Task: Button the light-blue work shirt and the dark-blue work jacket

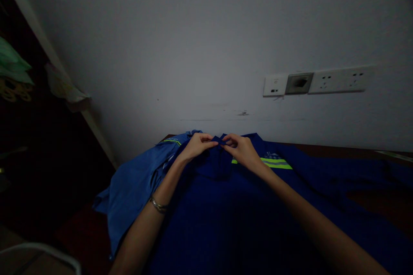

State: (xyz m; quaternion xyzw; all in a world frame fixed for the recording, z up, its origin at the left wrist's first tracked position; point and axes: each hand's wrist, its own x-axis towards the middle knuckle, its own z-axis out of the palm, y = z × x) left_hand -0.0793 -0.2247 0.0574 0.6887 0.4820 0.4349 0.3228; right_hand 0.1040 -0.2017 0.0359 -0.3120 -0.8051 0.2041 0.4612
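A dark blue work jacket [206, 210] with a yellow-green and grey reflective stripe lies spread on a dark table against the wall. My left hand [200, 145] pinches a fold of its cloth near the collar, between thumb and fingers. Close beside it, my right hand [239, 148] pinches the same raised bit of fabric from the other side. The fingertips nearly meet. Whether a button or other fastener sits between them is too dark and small to make out. A lighter blue garment [135, 180], also with a reflective stripe, lies to the left, partly under the dark jacket.
The grey-white wall [193, 51] rises right behind the table. Wall sockets [338, 80] are set in it at the right. Cloth items, one of them light green [13, 62], hang at the far left. A pale curved bar [41, 247] shows at the lower left.
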